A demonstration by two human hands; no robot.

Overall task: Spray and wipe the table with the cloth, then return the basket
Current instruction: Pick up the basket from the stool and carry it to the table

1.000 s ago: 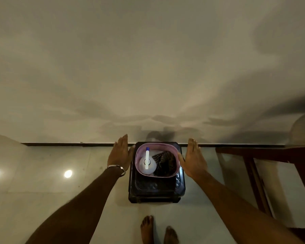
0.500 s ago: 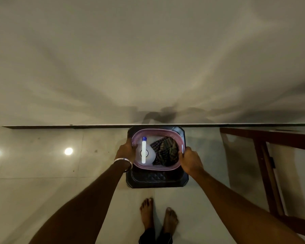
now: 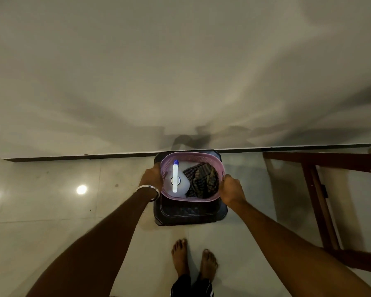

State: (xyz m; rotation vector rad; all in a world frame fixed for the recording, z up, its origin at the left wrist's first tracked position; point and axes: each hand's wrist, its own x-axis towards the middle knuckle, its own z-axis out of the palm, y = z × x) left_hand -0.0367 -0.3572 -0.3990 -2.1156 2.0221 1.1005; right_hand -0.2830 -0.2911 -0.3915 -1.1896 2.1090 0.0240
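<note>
Both hands grip one pink basket (image 3: 210, 156) by opposite sides of its rim. Left hand (image 3: 150, 179): fingers curled round the basket's left wall, fingertips hidden behind it; a metal bangle (image 3: 148, 189) sits on the wrist. Right hand (image 3: 231, 189): fingers and thumb curled over the right rim, knuckles up.

Between the two hands, inside the basket: a white spray bottle (image 3: 177, 182) with a blue tip, on the side nearer the left hand, and a dark patterned cloth (image 3: 204, 182), bunched, on the side nearer the right hand. Bottle and cloth touch.

Directly beneath the hands and basket stands a dark plastic stool (image 3: 191, 213). Whether the basket rests on the stool or is held just above it cannot be determined.

Beyond the right hand, well apart: part of a dark wooden table frame (image 3: 317, 189). Nearer the body than the hands: two bare feet (image 3: 193, 260) on pale floor tiles (image 3: 51, 211).
</note>
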